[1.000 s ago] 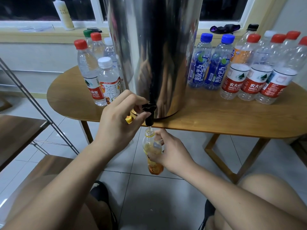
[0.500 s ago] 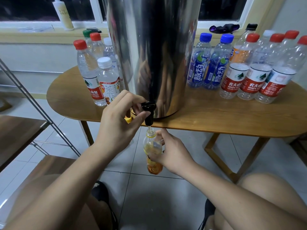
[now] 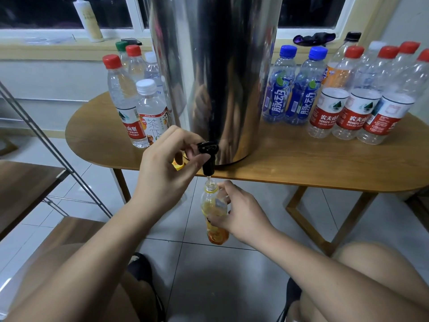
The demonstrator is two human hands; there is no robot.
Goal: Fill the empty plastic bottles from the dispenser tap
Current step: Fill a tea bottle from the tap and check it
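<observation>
A tall steel dispenser [image 3: 216,73] stands at the front edge of the wooden table [image 3: 301,163]. Its black tap [image 3: 208,156] hangs over the edge. My left hand [image 3: 167,168] pinches the tap lever between thumb and fingers. Below the spout, my right hand [image 3: 241,212] grips an uncapped bottle with a yellow-orange label [image 3: 214,214], its mouth right under the spout. A thin stream of water runs from the spout into the bottle. A yellow cap [image 3: 177,165] lies on the table, partly hidden behind my left hand.
Several capped bottles [image 3: 134,105] stand left of the dispenser. Two blue-capped bottles [image 3: 292,89] and several red-capped ones [image 3: 362,101] stand to its right. A folding rack [image 3: 46,140] and a wooden bench [image 3: 25,187] are at the left. My knees are below.
Almost nothing moved. Both hands hold the same places on the tap and the bottle; the view shifted very slightly.
</observation>
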